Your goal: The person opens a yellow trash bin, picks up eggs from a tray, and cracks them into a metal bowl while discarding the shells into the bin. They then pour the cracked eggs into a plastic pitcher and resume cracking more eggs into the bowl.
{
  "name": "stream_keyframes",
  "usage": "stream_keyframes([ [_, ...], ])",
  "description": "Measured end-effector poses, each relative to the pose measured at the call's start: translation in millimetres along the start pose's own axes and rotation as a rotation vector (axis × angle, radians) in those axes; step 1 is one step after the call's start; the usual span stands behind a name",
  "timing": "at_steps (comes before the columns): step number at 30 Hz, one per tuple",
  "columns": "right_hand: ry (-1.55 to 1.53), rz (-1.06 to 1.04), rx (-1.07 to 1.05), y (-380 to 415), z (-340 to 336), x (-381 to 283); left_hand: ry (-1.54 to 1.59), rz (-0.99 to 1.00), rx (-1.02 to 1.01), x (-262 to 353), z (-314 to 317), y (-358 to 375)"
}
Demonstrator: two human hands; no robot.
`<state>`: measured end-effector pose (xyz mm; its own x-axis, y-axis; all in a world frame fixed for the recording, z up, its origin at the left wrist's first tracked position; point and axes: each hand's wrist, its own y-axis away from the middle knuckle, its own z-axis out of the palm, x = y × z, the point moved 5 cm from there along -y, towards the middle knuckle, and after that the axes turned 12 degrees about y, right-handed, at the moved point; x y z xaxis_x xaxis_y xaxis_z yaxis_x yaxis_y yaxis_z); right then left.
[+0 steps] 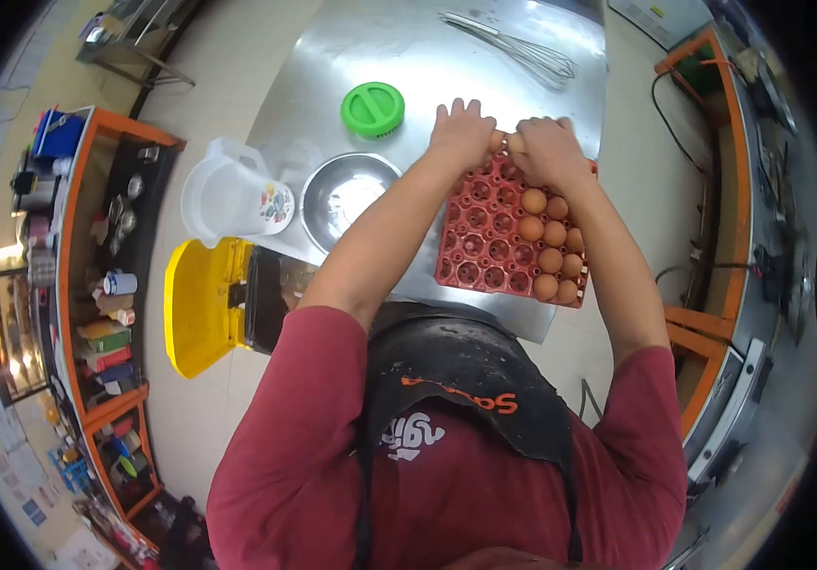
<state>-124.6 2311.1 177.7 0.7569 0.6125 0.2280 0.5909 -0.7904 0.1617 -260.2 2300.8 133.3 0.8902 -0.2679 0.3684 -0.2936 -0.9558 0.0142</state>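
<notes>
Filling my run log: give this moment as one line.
left hand: on egg | right hand: on same egg | red egg tray: part full | steel bowl: left of tray

**Red tray, brown eggs, green lid**

The egg tray (484, 242) shows bright red, its cups a grid of round hollows. The eggs (551, 247) sit pale brown. The lid (372, 108) is vivid green on the silver-grey steel table (399, 47). The steel bowl (344, 195) gleams silver. The jug (233, 199) is translucent white with a multicoloured print. The bin lid (201, 306) is yellow.

Commercial kitchen: steel worktable (408, 57), whisk (522, 52), egg tray (484, 237).
</notes>
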Motion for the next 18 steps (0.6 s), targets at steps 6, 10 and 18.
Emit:
stream_keyframes([
  [6, -1.240, 0.363, 0.366, 90.6, 18.9, -0.9, 1.222, -0.111, 0.172, -2.0, 8.7, 80.4],
  [10, -1.688, 0.446, 0.427, 121.9, 29.2, -67.9, 1.529, -0.306, -0.042, 18.2, 19.3, 127.2],
  [18, -0.723, 0.208, 0.795, 126.5, -14.6, -89.8, 1.601, -0.158, -0.045, 26.5, 9.3, 127.9],
])
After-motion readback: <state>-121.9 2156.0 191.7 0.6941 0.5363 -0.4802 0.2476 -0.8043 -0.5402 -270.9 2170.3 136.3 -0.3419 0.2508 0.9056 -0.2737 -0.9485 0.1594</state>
